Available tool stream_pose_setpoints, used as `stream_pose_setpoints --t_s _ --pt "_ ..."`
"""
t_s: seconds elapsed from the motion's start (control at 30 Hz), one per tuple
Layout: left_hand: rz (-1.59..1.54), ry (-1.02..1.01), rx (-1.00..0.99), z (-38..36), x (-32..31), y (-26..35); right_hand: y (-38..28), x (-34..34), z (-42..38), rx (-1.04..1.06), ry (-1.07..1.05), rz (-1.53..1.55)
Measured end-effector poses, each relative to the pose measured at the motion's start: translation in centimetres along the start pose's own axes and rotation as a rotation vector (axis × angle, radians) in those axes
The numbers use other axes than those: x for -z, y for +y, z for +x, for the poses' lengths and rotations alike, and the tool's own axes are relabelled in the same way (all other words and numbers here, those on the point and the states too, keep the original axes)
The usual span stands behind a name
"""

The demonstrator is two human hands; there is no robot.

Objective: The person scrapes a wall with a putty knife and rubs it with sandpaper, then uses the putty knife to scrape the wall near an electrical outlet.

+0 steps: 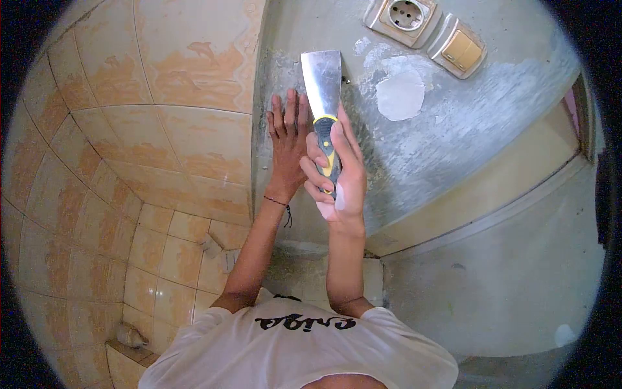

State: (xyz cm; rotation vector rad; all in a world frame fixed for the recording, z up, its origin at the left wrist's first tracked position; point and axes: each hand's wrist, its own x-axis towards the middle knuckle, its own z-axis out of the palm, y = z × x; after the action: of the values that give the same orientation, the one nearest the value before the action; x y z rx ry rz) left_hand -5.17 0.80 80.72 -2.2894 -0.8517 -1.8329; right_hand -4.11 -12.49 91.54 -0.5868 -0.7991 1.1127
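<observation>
My right hand (348, 172) is wrapped around the black and yellow handle of a putty knife (322, 84), its wide metal blade pointing up. Palm and inner fingers face the camera, with a whitish smear near the base of the thumb. Just left of it, my left hand (287, 136) lies flat against the grey wall (285, 68), fingers stretched upward. A dark cord bracelet (277, 202) circles the left wrist. To the right of the blade, a round white patch (400, 95) shows on the wall, with rough pale smears around it.
A wall socket (406, 14) and a double switch (462, 50) sit above the white patch. Tiles with an orange pattern (194, 58) cover the left side. Lower right is a grey surface (486, 279) beyond a pale ledge (479, 194). A rounded object (131, 335) stands low at left.
</observation>
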Motion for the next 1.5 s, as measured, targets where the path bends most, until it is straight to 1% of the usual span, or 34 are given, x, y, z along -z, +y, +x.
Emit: stream_pose_setpoints --t_s 0.07,0.13,0.27,0.37,0.43,0.57,0.93,1.07,1.17,1.23,1.43,1.5 --pt "0.007 0.023 -0.006 -0.2 -0.3 -0.2 0.0 0.4 -0.2 0.004 -0.007 0.02" --pt "-0.046 -0.005 0.009 0.0 0.6 0.3 0.0 0.3 -0.1 0.001 -0.019 0.034" --pt "-0.016 -0.033 0.033 -0.2 0.5 0.5 -0.2 0.1 -0.3 0.008 -0.009 0.003" --pt "-0.019 0.017 0.011 0.1 0.2 0.3 -0.3 -0.2 0.0 0.007 -0.027 0.003" --pt "-0.02 -0.04 0.027 -0.1 0.7 0.4 -0.1 -0.2 0.0 0.012 -0.035 0.011" --pt "0.016 0.002 0.011 -0.1 0.0 0.1 -0.1 0.2 -0.1 0.015 -0.034 0.012" --pt "-0.028 -0.028 0.03 -0.2 0.2 0.3 0.2 0.2 0.2 0.01 -0.044 0.06" --pt "0.007 0.005 0.001 -0.3 -0.2 -0.1 0.2 0.7 0.3 0.016 -0.062 0.047" --pt "-0.044 -0.006 0.009 0.0 0.3 0.1 0.2 0.9 0.5 0.016 -0.081 0.05" --pt "-0.002 0.009 -0.007 -0.1 -0.1 -0.1 0.4 1.2 0.5 0.023 -0.085 0.055" --pt "-0.009 -0.02 -0.002 -0.3 -0.1 -0.1 0.6 2.6 1.3 0.017 -0.117 0.07" --pt "-0.016 -0.023 -0.005 -0.3 -0.2 -0.1 0.8 3.4 1.7 0.027 -0.159 0.039"
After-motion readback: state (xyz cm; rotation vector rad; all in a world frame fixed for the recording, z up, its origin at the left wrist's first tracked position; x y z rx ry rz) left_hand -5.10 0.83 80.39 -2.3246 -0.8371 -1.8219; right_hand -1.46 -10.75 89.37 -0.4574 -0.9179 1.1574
